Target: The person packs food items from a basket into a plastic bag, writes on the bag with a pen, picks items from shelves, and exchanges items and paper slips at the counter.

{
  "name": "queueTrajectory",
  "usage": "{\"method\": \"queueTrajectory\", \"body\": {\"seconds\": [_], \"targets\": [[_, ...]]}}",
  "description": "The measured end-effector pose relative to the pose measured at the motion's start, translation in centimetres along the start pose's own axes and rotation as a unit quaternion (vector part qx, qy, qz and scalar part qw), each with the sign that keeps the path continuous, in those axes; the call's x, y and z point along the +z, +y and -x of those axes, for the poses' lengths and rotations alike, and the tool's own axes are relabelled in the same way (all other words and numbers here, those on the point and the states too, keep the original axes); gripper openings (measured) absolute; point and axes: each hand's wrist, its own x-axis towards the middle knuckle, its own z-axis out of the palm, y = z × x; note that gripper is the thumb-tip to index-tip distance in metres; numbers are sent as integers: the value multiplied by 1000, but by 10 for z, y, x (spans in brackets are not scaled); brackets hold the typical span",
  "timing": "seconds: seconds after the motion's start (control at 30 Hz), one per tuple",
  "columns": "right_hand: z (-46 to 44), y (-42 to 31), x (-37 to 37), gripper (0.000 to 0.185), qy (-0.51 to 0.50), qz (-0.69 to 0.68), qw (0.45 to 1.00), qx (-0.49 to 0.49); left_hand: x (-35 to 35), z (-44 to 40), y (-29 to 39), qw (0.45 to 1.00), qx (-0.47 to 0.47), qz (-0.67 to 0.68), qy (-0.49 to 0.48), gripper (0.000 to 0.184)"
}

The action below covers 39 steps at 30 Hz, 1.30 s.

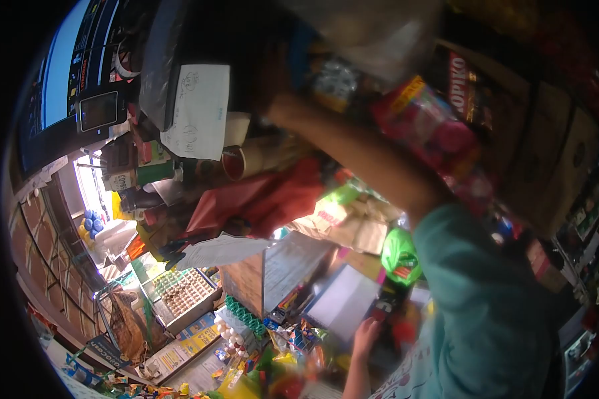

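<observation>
My right arm, in a teal sleeve, stretches up across the view. My right hand (pixel 276 90) is in deep shadow near hanging packets and a clear plastic bag (pixel 379 33), its fingers hidden. Lower down, my left hand (pixel 365 337) looks closed, the fingers curled. It is beside a white panel with a blue edge (pixel 343 300) and just below a dark object (pixel 387 297). What it holds, if anything, cannot be made out. A bright green plastic bag (pixel 400 257) is above that hand. A handwritten paper sheet (pixel 199 112) hangs left of my right hand.
Trays of eggs (pixel 183 292) are at the lower left, with colourful snack packets (pixel 299 339) nearby. A lit screen (pixel 63 66) stands at the upper left. Pink packets (pixel 426 123), a Kopiko pack (pixel 456 83) and cardboard boxes (pixel 539 153) fill the right. Red material (pixel 256 199) crosses the middle.
</observation>
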Motion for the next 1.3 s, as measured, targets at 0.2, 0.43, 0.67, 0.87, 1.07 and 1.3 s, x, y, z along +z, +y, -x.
{"method": "queueTrajectory", "body": {"seconds": [0.2, 0.43, 0.67, 0.87, 1.07, 1.3], "targets": [[2, -2, -7, 42, -41, -3, 998, -45, 5, -3, 28, 999, 24, -4, -26, 46], [10, 19, -16, 41, -61, 39, 996, -48, 28, -12, 107, 993, 113, -22, -13, 39], [28, 54, -42, 45, 19, -133, 986, -102, 50, -62, 242, 897, 431, -82, -57, 33], [103, 64, -99, 41, 112, -331, 937, 4, 84, -39, 425, 685, 695, -165, 145, 37], [147, 83, -126, 29, 53, -529, 829, 173, 108, -12, 496, 790, 603, 59, -90, 66], [147, 121, -104, 35, -47, -527, 841, 118, 109, -10, 497, 797, 602, -12, -50, 66]]}}
